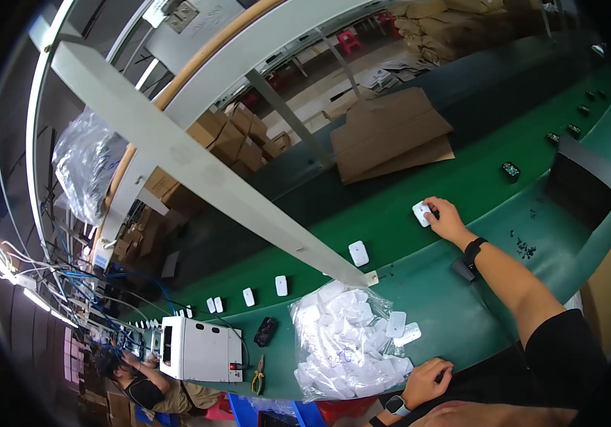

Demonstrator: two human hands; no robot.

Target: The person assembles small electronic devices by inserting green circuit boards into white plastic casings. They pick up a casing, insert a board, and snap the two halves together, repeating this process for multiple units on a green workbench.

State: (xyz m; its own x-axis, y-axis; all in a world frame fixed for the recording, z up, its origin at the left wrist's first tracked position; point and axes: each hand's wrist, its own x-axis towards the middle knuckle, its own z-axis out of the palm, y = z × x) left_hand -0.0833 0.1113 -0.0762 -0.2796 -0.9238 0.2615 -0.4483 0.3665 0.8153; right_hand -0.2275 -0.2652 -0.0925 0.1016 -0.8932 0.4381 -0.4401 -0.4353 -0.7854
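right hand point(446, 219) pinching flat white plastic plate point(421, 213), left hand point(428, 381) curled empty by crinkly bag point(341, 341)

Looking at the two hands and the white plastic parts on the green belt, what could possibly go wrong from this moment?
1. The right hand sets a white part at full stretch; it could land crooked or out of line with the parts already spaced along the belt.
2. Two loose white pieces lie beside the open plastic bag; the left hand, resting at the table edge near it, might knock them down.
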